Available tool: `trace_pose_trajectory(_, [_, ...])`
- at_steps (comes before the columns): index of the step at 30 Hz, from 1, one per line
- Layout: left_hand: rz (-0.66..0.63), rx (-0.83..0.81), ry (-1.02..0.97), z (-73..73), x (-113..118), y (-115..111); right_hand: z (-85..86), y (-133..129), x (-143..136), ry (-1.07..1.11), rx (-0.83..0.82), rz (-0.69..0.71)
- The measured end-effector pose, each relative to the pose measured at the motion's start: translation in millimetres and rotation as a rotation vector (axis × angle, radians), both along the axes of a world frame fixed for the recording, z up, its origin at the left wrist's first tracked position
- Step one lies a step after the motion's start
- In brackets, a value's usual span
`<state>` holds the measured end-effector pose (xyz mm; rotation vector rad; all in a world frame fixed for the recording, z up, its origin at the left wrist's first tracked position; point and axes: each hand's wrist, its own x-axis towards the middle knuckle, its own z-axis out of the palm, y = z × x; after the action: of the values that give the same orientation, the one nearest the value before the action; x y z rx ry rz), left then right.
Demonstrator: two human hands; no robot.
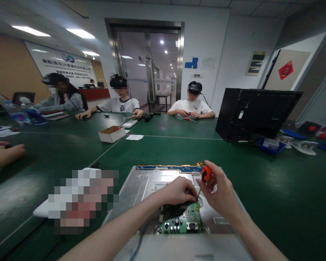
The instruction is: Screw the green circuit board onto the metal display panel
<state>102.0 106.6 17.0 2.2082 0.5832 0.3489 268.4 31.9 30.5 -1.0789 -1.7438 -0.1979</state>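
Observation:
A screwdriver (207, 173) with an orange and black handle is held between the fingers of my right hand (220, 186). Its thin shaft slants down to the upper right corner of a green circuit board (188, 217). My left hand (180, 190) is closed, with its fingertips pinched beside the screwdriver's tip; whatever they grip is hidden. The board sits on the silver metal back of a flat panel (133, 192) lying on the table. A narrow blue circuit strip (163, 168) runs along the panel's far edge.
A black monitor (256, 112) stands at the right, near a blue tray (271, 145) of parts. Farther off are a small cardboard box (112, 135) and white paper (134, 137). Several people sit around the green table (176, 148). A dark cable (141, 237) crosses the panel's near side.

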Motion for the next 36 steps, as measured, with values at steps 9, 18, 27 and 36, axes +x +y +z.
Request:
trace_pose_trajectory(9, [0.01,-0.001,-0.005,2.0,0.7,-1.4,5.3,-5.0,-1.1,0.015,-0.069,0.079])
trace_pose_trajectory(18, [0.019,-0.016,-0.005,-0.7,0.6,-0.1,2.7,-1.5,-1.4,0.001,-0.001,0.01])
trace_pose_trajectory(27, [0.017,-0.014,-0.015,3.0,1.1,-2.7,4.4,-3.0,-0.4,0.006,-0.052,0.063])
trace_pose_trajectory(36, [0.025,-0.017,-0.011,3.3,0.2,-2.4,5.4,-3.5,-1.7,0.013,-0.07,0.068])
